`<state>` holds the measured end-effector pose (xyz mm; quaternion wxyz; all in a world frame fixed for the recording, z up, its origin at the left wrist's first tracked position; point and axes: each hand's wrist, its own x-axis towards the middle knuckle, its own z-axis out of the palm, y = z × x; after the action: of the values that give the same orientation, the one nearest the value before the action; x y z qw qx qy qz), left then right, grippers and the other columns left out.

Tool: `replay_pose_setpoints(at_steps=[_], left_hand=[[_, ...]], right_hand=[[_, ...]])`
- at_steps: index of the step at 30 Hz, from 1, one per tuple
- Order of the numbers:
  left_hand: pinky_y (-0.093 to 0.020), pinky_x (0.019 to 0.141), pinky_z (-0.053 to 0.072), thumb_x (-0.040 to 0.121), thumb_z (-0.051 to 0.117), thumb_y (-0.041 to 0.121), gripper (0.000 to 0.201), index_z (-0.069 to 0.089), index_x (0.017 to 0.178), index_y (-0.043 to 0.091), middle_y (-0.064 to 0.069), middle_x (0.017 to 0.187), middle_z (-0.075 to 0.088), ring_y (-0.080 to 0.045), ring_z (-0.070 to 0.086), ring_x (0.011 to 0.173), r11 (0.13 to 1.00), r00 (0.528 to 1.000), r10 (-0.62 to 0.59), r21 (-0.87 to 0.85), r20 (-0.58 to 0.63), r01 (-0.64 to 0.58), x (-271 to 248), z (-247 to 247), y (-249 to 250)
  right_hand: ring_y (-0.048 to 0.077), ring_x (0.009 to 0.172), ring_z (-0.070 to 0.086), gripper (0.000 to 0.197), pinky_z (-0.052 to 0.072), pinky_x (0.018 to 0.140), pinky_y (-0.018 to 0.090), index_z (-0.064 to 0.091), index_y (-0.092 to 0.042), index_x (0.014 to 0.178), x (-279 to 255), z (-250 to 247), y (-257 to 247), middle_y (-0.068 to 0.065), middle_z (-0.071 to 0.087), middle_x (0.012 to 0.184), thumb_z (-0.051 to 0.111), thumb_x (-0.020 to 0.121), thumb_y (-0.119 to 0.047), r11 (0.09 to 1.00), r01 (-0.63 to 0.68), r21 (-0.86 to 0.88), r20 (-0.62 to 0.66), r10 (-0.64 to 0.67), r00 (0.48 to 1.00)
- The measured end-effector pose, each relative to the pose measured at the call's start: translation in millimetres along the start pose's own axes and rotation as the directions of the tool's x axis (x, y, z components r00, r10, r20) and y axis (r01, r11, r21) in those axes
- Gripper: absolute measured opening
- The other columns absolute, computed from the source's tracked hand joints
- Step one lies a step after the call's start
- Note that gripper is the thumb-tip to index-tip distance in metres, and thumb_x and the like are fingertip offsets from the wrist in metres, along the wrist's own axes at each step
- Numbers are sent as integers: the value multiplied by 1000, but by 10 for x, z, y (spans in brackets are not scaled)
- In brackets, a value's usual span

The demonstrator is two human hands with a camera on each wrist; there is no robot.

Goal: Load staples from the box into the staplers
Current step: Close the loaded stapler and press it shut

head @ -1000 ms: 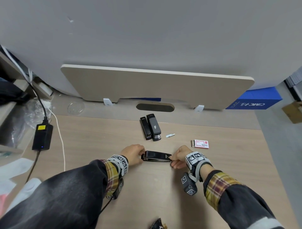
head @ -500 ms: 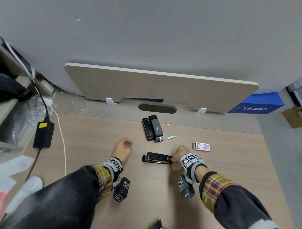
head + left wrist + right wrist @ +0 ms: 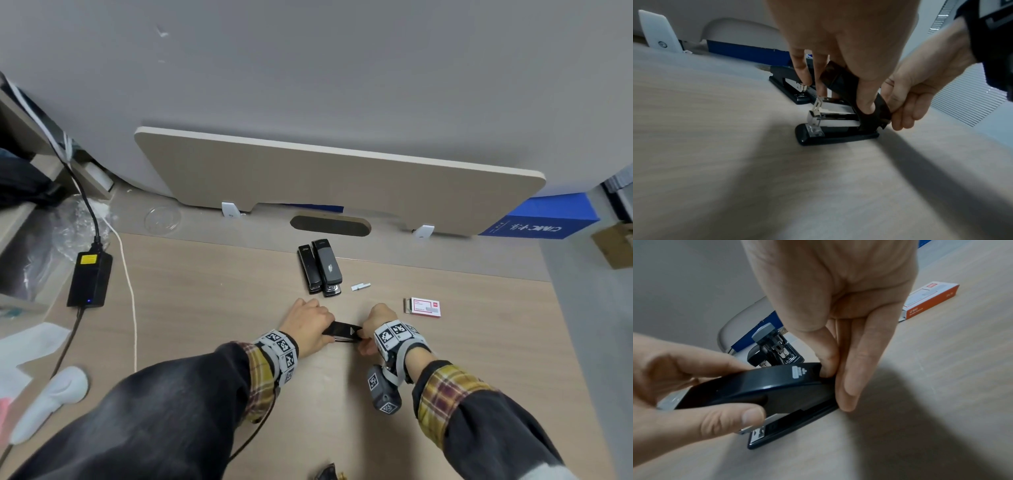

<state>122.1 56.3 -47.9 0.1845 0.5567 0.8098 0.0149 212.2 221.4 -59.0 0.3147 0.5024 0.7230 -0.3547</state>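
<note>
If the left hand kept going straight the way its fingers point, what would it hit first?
The left hand already grips the stapler cover. Beyond it, probably the pair of black staplers just past the fingers, though depth is unclear.

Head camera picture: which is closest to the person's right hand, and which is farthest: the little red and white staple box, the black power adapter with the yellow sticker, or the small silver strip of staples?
From the right hand:
1. Small silver strip of staples, just beyond the hand.
2. Red and white staple box, to its right; nearly as close, hard to separate from the strip.
3. Black power adapter with the yellow sticker, far left on the desk.
</note>
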Motion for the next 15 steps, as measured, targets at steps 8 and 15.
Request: replay_pose_setpoints(at_steps=[8,15], left_hand=[[-37,84,35,85,58,47,31,60,101,21,2,103,63,-23,49,105,1000,1000,-4,-14,26,4,19,-18,-8],[-35,85,37,84,60,47,40,59,116,25,4,110,61,-20,49,106,994,999,9,-113,54,-3,46,30,-81]], right_hand=[[26,62,71,22,61,68,39,66,6,87,-141,-87,67,16,72,70,73,78,-13,991,0,132,130,-17,991],[29,65,72,44,60,64,41,63,-3,84,327,5,191,13,73,72,84,50,-24,999,33,30,113,-36,993]])
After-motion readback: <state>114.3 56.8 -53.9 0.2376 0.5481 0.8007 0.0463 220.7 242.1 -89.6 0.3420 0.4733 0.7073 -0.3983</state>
